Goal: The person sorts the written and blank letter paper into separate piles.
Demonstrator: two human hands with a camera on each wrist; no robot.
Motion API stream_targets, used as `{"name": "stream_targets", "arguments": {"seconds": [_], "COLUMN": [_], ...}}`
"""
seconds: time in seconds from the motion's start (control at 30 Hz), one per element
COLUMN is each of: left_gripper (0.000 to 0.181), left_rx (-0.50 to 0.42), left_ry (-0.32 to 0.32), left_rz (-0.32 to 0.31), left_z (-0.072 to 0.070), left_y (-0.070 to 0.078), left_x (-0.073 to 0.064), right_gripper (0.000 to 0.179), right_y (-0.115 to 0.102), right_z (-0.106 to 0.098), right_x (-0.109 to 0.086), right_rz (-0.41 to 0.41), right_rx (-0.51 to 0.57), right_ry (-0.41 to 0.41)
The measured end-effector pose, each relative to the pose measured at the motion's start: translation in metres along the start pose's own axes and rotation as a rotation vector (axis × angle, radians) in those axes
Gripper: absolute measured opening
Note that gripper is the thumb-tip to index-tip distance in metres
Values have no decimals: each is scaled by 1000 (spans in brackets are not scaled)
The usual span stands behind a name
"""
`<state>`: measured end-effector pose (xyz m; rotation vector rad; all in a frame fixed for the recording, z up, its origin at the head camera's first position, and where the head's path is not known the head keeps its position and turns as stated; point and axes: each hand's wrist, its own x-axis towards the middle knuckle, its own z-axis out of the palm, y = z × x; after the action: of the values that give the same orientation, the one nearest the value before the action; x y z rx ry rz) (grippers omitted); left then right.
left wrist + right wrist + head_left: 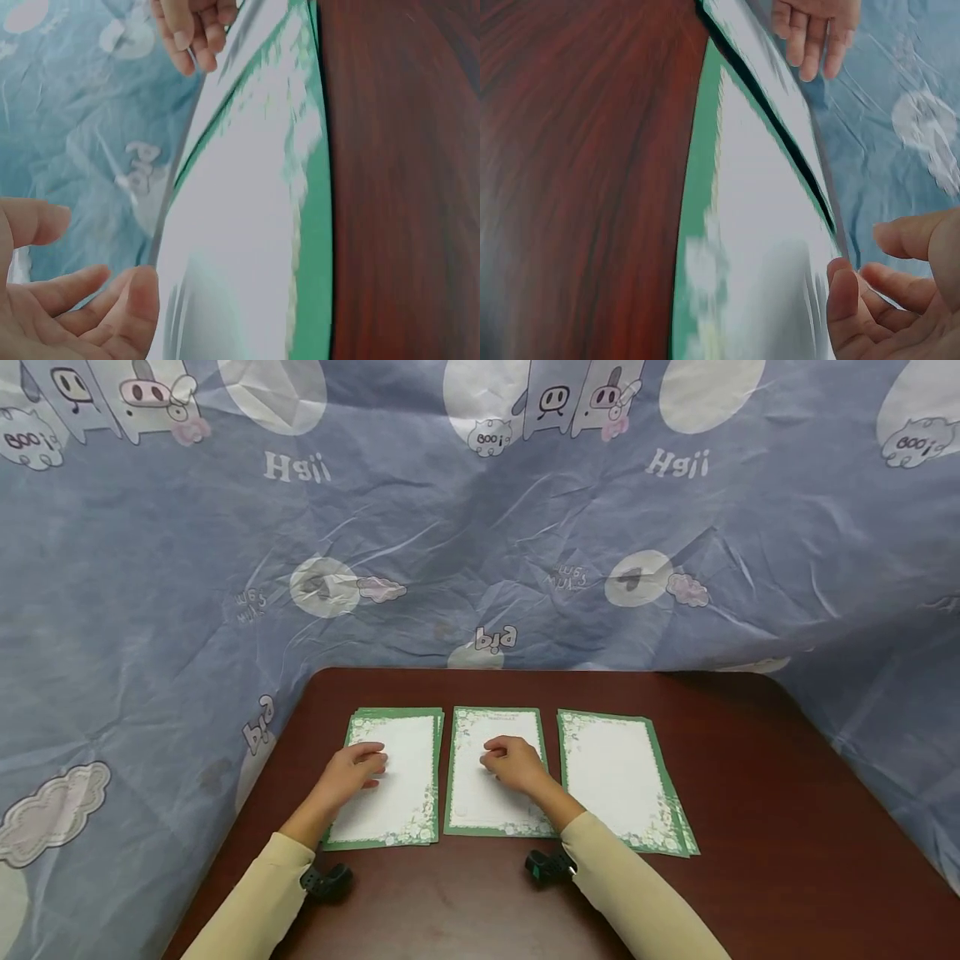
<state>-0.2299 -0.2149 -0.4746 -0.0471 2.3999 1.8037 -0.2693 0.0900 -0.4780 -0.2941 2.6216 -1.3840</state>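
Three piles of white paper sheets with green floral borders lie side by side on a dark red table. Over the left pile (401, 777) hovers my left hand (354, 772), its fingers loosely bent and holding nothing. Above the middle sheet (480, 802) is my right hand (516, 763), fingers also relaxed with nothing between them. The right pile (611, 768) lies beyond the right wrist, its lower sheets fanned slightly out. In the left wrist view the left hand (82, 300) shows a gap between thumb and fingers; the right wrist view shows the right hand (892, 292) likewise.
The dark red table (757, 777) extends to the right of the piles and toward the front. A blue patterned cloth (480, 527) hangs behind the table and along its sides. Each wrist wears a black camera mount (327, 882).
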Motion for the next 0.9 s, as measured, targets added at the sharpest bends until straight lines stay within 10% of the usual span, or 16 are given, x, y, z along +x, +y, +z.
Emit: {"name": "stream_targets", "arguments": {"seconds": [0.5,0.9], "left_gripper": [56,58], "left_rx": [-3,11], "left_ry": [-211,-236], "left_rz": [24,16], "left_z": [62,83], "left_y": [20,30], "left_x": [21,29], "right_gripper": [37,36], "right_y": [37,46], "right_z": [-45,-59], "right_x": [-23,-37], "right_rz": [96,100], "right_rx": [-10,-67], "right_ry": [105,162]}}
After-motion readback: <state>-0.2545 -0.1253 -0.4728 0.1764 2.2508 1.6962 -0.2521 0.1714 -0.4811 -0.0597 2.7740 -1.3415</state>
